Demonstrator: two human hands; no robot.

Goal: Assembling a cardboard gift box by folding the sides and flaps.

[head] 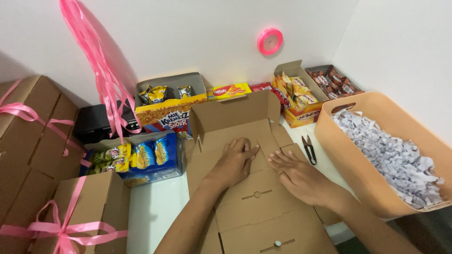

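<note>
Head view, brown cardboard box (245, 188) half-folded on the white table (155, 207), back flaps upright, left hand (234, 162) and right hand (301, 176) pressed flat on its panel, fingers spread, grasping nothing, black snips (309, 149) just beside.

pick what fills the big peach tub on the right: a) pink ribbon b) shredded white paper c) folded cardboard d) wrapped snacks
b: the peach tub holds a heap of shredded white paper, while the pink ribbon hangs on the wall at the left and the left hand and right hand press flat on the cardboard box.
</note>
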